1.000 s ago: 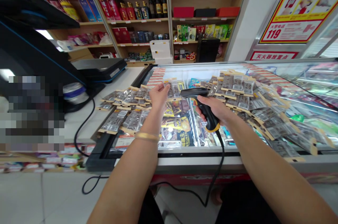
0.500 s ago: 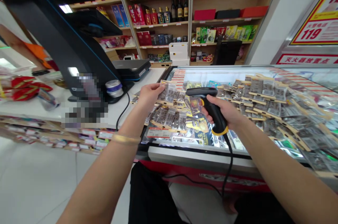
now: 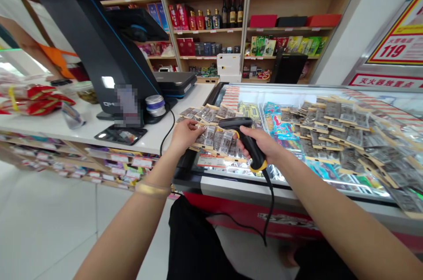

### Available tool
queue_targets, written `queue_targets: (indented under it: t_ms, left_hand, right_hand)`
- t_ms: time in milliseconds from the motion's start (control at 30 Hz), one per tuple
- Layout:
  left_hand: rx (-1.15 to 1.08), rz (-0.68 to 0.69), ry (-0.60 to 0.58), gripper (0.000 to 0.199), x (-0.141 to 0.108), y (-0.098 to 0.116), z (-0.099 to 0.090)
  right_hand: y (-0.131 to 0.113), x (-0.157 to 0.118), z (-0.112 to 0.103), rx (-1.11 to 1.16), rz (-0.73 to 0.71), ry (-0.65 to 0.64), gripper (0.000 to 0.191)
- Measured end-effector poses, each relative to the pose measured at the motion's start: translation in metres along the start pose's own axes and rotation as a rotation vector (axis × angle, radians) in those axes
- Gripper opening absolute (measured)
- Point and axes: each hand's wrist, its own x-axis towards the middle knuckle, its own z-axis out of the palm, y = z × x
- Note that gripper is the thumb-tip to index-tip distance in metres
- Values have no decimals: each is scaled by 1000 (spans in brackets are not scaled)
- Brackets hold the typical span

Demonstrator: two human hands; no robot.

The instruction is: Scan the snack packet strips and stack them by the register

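My right hand (image 3: 257, 143) is wrapped round the grip of a black and yellow barcode scanner (image 3: 253, 150), its head pointing left over small clear packets. My left hand (image 3: 187, 134) pinches the edge of a packet strip (image 3: 211, 137) at the left end of the glass-topped freezer (image 3: 238, 179). More packets with tan headers (image 3: 209, 114) lie just behind that strip. A large pile of similar packets (image 3: 343, 126) covers the right part of the glass. The scanner's cable hangs over the freezer's front edge.
To the left, a white counter (image 3: 148, 137) carries a black register stand (image 3: 115, 60), a tape roll (image 3: 155, 105) and red bags (image 3: 36, 99). Shelves with boxes and bottles (image 3: 233, 11) stand behind. A person's arm (image 3: 29, 42) shows at far left.
The scanner in my right hand has moved left, close to the packets by my left hand. My left hand has come lower, onto the nearer strip. The view has shifted slightly.
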Motion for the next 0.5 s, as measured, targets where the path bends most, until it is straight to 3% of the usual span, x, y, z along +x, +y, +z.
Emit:
queue_targets:
  t_ms: [233,400,500]
  left_hand:
    - [385,123,3,37,-3,3,0]
    - [378,253,135,37,-5,20,3]
    - [288,356,160,36,-11,40,17]
  right_hand:
    - [1,1,-7,-2,-19,22,30]
    - [-3,-8,-17,20,-25,58,30]
    - [-5,-21,-31,43,-59,78,28]
